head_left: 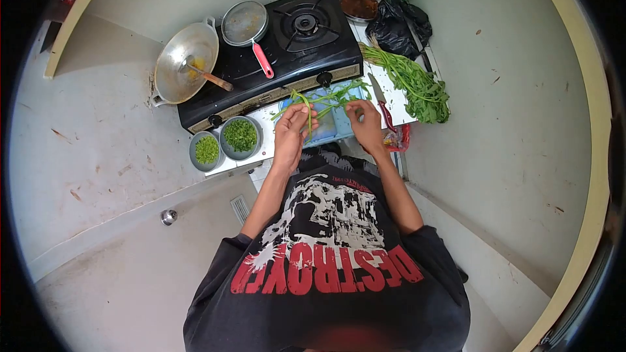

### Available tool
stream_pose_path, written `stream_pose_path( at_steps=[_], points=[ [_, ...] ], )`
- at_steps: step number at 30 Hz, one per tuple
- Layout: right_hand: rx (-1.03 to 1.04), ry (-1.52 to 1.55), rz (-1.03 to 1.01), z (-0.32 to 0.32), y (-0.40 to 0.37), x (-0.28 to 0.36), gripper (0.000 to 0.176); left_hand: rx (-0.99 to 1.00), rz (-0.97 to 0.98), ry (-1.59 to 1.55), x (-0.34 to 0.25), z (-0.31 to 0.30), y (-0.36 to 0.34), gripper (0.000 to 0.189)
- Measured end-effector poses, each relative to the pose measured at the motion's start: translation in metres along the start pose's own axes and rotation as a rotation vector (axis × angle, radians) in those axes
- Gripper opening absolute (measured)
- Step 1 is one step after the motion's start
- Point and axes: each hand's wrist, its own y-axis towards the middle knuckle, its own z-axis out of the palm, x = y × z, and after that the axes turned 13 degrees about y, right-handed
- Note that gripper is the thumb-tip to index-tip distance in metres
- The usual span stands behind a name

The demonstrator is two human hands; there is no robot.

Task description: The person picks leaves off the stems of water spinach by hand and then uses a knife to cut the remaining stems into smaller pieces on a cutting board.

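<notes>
Head view shows me the left hand [295, 132] closed around green stems [309, 105] above the blue tray [336, 132]. The right hand [364, 122] curls at their leafy end; I cannot tell whether it grips. Just right of it I see a knife [380, 96], then a leafy bunch [420, 91] on the white surface [399, 105]; two bowls of chopped greens [240, 138] sit left.

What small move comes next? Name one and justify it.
Probably steady the leafy end of the green stems with the right hand: the left hand grips the stems, and the right hand's fingertips are close by the leaves.
</notes>
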Motion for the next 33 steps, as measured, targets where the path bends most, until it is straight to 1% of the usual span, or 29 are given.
stream_pose_path(
  at_steps=[3,6,7,10,13,16,17,20,23,27,29,30,33],
  points=[
    [0.093,0.344,0.120,0.002,-0.005,0.058,0.017,0.070,0.028,0.048,0.003,0.006,0.004,0.017],
    [0.091,0.388,0.007,0.000,-0.009,0.097,0.015,0.116,0.060,0.098,0.005,0.017,0.007,0.014],
    [0.069,0.330,-0.044,0.000,-0.010,0.098,0.017,0.128,0.073,0.123,0.006,0.021,0.007,0.014],
    [0.008,0.231,-0.077,-0.004,-0.011,0.100,0.018,0.182,0.088,0.160,0.005,0.028,0.007,0.013],
    [-0.054,0.402,0.071,-0.002,-0.013,0.092,0.017,0.205,0.087,0.175,0.008,0.033,0.008,0.012],
    [-0.010,0.403,0.086,-0.007,-0.017,0.079,0.016,0.220,0.087,0.181,0.013,0.035,0.009,0.012],
    [-0.033,0.431,0.091,-0.007,-0.019,0.075,0.014,0.225,0.073,0.177,0.014,0.037,0.009,0.013],
    [-0.031,0.381,0.073,-0.011,-0.020,0.077,0.012,0.238,0.031,0.139,0.015,0.041,0.009,0.013],
    [-0.029,0.455,0.084,-0.010,-0.022,0.073,0.011,0.233,-0.014,0.111,0.012,0.045,0.006,0.012],
    [-0.037,0.344,-0.034,-0.007,-0.029,0.077,0.008,0.173,-0.113,0.040,0.005,0.046,0.008,0.013],
    [-0.046,0.301,-0.057,-0.004,-0.032,0.083,0.009,0.195,-0.156,-0.052,0.018,0.040,0.013,0.013],
    [-0.046,0.256,-0.101,-0.003,-0.032,0.084,0.009,0.207,-0.177,-0.099,0.018,0.040,0.014,0.013],
    [-0.046,0.161,-0.201,-0.004,-0.033,0.082,0.008,0.174,-0.285,-0.194,0.018,0.046,0.011,0.015]
  ],
)
